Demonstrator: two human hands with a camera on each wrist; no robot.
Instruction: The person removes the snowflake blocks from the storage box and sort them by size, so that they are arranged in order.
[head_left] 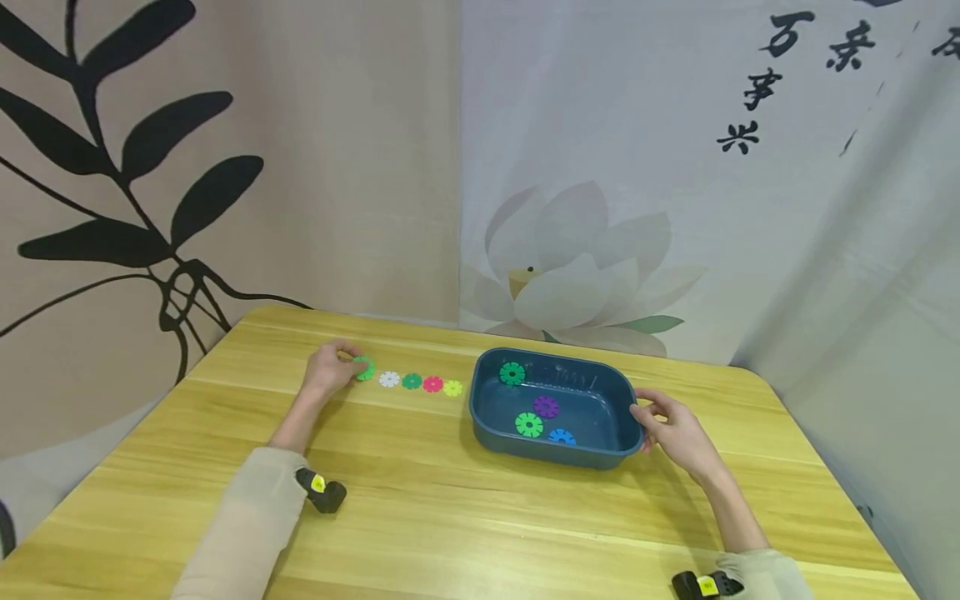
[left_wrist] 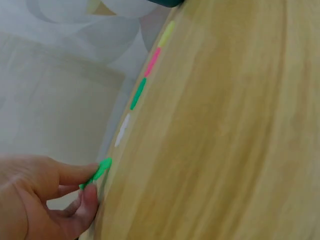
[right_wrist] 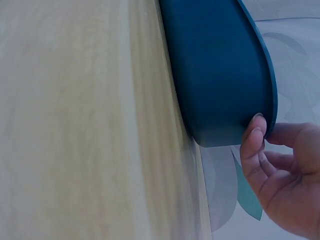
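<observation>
The left hand [head_left: 330, 372] pinches a green disc [head_left: 365, 369] just beside a white disc [head_left: 389, 379] on the worktop [head_left: 450, 525]; the right hand [head_left: 678, 431] grips the tub [head_left: 540, 448] by its rim. The green disc looks light, stiff, best held edgewise.

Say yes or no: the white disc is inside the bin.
No, the white disc lies on the table outside the bin, next to the green disc that the left hand pinches.
</observation>
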